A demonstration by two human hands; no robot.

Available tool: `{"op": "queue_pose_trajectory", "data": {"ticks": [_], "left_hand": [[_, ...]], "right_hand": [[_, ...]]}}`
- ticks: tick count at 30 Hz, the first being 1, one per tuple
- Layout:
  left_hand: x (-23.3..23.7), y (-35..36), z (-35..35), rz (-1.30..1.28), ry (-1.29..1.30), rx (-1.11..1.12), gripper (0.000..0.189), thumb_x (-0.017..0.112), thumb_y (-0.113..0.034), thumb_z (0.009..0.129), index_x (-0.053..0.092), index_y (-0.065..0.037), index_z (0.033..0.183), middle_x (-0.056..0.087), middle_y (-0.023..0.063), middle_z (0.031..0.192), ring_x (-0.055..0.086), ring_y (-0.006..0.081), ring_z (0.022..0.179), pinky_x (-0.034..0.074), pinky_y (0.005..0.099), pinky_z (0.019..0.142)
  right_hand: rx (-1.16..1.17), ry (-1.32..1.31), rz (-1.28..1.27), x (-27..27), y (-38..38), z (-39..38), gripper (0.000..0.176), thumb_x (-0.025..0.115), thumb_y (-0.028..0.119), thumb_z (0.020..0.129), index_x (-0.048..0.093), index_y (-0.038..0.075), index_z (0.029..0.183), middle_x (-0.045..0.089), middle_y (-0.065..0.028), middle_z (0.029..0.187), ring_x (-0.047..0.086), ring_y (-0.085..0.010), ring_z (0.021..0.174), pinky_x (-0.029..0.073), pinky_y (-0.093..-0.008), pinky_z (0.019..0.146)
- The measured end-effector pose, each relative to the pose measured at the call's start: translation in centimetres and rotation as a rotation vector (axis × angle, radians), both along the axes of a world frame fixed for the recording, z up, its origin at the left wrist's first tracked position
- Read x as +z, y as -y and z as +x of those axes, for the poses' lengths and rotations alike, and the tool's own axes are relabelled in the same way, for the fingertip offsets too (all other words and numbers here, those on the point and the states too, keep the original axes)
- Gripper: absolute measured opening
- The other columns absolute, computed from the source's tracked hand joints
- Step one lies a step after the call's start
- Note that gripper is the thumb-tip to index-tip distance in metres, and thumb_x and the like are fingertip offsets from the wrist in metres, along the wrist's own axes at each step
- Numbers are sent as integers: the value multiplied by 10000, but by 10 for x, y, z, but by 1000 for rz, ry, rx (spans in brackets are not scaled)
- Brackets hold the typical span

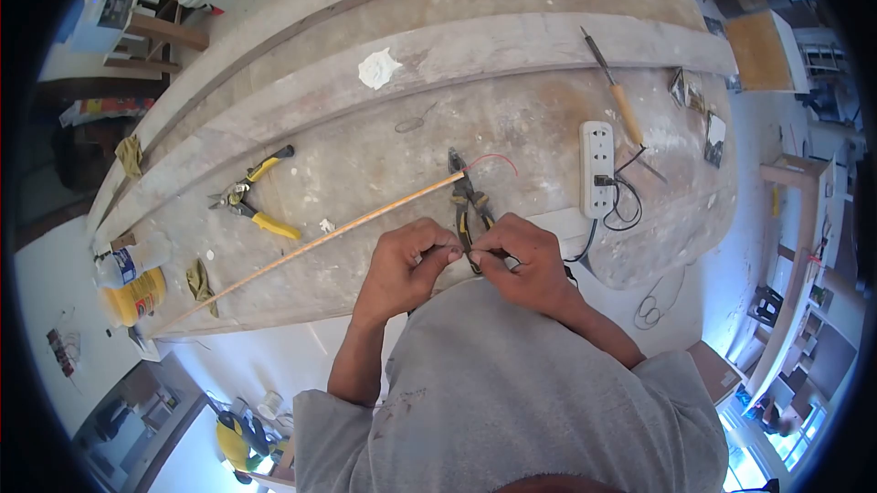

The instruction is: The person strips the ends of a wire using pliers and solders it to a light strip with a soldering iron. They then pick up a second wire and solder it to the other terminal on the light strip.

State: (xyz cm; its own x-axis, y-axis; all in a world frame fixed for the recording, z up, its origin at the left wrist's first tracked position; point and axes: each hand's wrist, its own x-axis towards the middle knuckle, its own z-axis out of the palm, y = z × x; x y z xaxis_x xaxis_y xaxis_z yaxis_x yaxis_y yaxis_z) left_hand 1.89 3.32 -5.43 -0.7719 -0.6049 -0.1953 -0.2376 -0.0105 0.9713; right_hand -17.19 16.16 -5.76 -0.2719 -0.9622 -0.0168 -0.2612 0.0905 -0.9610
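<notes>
My left hand (408,266) and my right hand (524,260) are close together in front of my grey shirt. Each has thumb and fingers pinched, and whatever lies between the fingertips is too small to make out. Just beyond them, pliers (462,184) with black and yellow handles rest on the worn surface, jaws pointing away. A long thin yellowish strip (356,222) runs from the pliers to the lower left. Near its upper end curls a thin red wire (499,157). Yellow-handled snips (239,197) lie spread apart at the left.
Right of the hands are a white power strip (597,141) with a plug in it and a wooden-handled soldering iron (627,114). A raised beam (512,47) crosses behind, bearing a white paste blob (377,68). Bottles (137,296) stand far left. A person (236,438) is at lower left.
</notes>
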Motion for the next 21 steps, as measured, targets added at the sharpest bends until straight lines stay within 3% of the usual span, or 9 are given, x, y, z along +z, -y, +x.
{"op": "queue_pose_trajectory", "data": {"ticks": [4, 9, 15, 17, 21], "left_hand": [[-3, -8, 16, -28, 130, -77, 71, 728, 68, 935, 738, 5, 964, 735, 92, 907, 701, 177, 856, 559, 328, 791], [-2, -9, 29, -153, 184, -151, 90, 724, 77, 919, 737, 4, 972, 730, 111, 907, 712, 225, 851, 560, 349, 788], [-6, -4, 33, -22, 74, -14, 113, 778, 48, 888, 751, 1, 987, 733, 123, 947, 716, 265, 877, 562, 361, 819], [7, -4, 14, -257, 11, -27, 147, 823, 25, 864, 778, -25, 994, 732, 125, 961, 717, 267, 891, 563, 365, 834], [16, -8, 6, -389, 122, -108, 174, 851, 12, 846, 797, -50, 999, 749, 110, 977, 722, 270, 889, 568, 363, 816]], "right_hand": [[98, -103, -32, -8, -8, 5, 104, 776, 25, 861, 754, 76, 948, 665, -78, 877, 679, -284, 739, 548, -400, 675], [155, -123, -24, -7, -8, 2, 91, 792, 0, 874, 758, 41, 948, 686, -94, 863, 685, -267, 759, 537, -385, 677], [169, -121, 18, 2, 5, -13, 83, 767, 73, 864, 724, 80, 935, 640, -86, 878, 679, -309, 772, 554, -433, 686], [206, -147, 19, 4, 7, -15, 80, 762, 83, 866, 717, 81, 932, 632, -88, 872, 677, -316, 769, 553, -442, 685], [235, -182, -13, 10, 4, -16, 80, 756, 93, 864, 696, 82, 916, 619, -93, 870, 677, -326, 772, 550, -456, 681]]}}
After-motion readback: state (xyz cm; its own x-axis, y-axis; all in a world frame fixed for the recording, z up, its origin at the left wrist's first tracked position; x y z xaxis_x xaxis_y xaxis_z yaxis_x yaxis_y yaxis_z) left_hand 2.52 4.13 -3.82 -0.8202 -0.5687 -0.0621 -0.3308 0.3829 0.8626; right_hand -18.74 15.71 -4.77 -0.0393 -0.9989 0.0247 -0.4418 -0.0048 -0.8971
